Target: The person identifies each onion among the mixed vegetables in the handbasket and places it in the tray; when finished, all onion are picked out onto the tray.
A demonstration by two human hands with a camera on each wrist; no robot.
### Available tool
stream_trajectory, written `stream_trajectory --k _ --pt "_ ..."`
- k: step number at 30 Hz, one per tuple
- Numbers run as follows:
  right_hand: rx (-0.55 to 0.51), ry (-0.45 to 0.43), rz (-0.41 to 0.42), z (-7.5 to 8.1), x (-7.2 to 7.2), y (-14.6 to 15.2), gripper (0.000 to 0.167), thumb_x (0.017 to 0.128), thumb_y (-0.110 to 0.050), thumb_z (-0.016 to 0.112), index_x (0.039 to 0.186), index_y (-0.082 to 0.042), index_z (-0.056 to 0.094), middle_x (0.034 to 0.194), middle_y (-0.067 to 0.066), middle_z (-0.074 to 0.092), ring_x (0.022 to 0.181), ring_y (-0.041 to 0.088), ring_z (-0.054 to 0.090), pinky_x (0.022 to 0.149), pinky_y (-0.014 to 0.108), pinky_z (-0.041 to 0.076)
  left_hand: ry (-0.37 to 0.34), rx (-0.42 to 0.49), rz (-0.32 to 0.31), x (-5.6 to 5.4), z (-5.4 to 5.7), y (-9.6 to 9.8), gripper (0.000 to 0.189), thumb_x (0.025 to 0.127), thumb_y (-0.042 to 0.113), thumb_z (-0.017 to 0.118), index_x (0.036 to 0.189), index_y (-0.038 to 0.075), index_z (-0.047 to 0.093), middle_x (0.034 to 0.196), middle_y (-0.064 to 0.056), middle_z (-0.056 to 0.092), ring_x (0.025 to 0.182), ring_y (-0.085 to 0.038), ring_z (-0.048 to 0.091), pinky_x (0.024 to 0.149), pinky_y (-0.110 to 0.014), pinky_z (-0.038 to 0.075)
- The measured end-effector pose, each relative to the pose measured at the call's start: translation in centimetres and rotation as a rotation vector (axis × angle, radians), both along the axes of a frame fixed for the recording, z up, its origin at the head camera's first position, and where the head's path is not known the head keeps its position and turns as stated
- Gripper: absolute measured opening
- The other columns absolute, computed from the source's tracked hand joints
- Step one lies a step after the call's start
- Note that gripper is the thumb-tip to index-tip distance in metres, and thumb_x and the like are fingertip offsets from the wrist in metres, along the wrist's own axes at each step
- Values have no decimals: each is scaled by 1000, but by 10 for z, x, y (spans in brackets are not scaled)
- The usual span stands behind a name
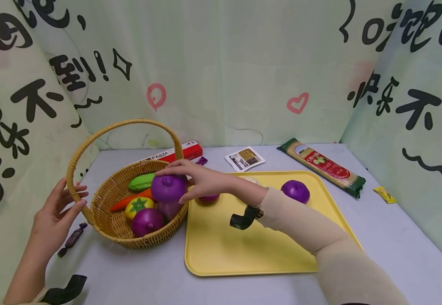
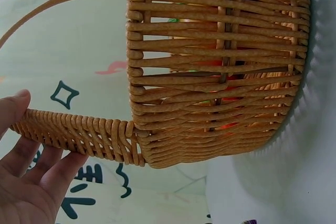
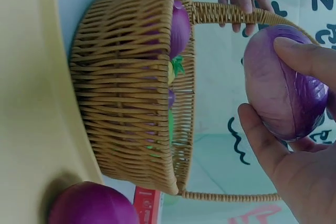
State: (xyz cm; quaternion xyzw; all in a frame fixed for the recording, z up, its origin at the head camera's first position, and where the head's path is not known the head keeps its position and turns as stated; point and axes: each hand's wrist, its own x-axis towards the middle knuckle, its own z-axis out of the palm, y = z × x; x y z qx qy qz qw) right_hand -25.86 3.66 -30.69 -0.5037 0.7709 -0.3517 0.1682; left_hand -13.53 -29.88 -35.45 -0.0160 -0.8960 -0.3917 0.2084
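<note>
My right hand (image 1: 203, 176) grips a rounded purple vegetable with a paler, pinkish half (image 3: 286, 82) above the right side of a wicker basket (image 1: 138, 241). In the right wrist view it is above the rim, between thumb and fingers. My left hand (image 1: 54, 218) holds the basket's arched handle (image 2: 79, 135) near its left foot, thumb on one side and fingers on the other. Inside the basket lie a purple onion (image 1: 148, 221), a yellow vegetable with a green star-shaped top (image 1: 138, 206), a carrot (image 1: 123, 203) and a green vegetable (image 1: 141, 182).
Right of the basket is a yellow tray (image 1: 251, 254) with a purple onion (image 1: 296, 191), another purple piece (image 1: 209, 198) and a partly hidden whitish piece (image 1: 251, 180). Behind are a pasta box (image 1: 192, 151), a white packet (image 1: 245, 159) and a noodle pack (image 1: 321, 165). A dark wrapped candy (image 1: 72, 240) lies left.
</note>
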Motion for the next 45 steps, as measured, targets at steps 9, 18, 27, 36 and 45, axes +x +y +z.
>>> stream_trajectory --k 9,18,27,36,45 --pt "-93 -111 -1 -11 14 25 71 78 -11 76 140 -21 44 140 4 33 128 18 40 95 29 50 2 0 -2 0 0 1 65 94 22 57 148 35 22 121 25 51 105 24 42 78 4 38" --pt "-105 -183 -55 -33 26 47 69 78 -12 76 138 -25 46 137 -1 38 126 17 43 97 29 50 19 -6 -3 1 -1 -1 65 94 20 58 148 34 25 119 29 49 103 24 42 78 5 38" --pt "-37 -202 -122 -53 32 65 71 79 -19 76 140 -30 41 143 -2 38 129 14 42 100 27 47 11 -9 -1 1 0 0 65 94 20 57 148 35 24 121 28 50 103 24 42 78 5 37" --pt "-9 -210 -162 -64 32 73 71 79 -20 76 140 -31 42 145 -5 38 132 13 41 101 26 45 20 4 -6 1 1 -1 66 94 17 57 148 34 24 124 27 50 104 24 42 78 6 37" --pt "9 -200 -156 -69 35 79 72 79 -21 76 142 -26 41 146 1 39 131 19 43 101 30 46 7 12 -8 1 1 -1 66 94 17 57 148 35 23 123 28 49 104 24 43 78 5 38"
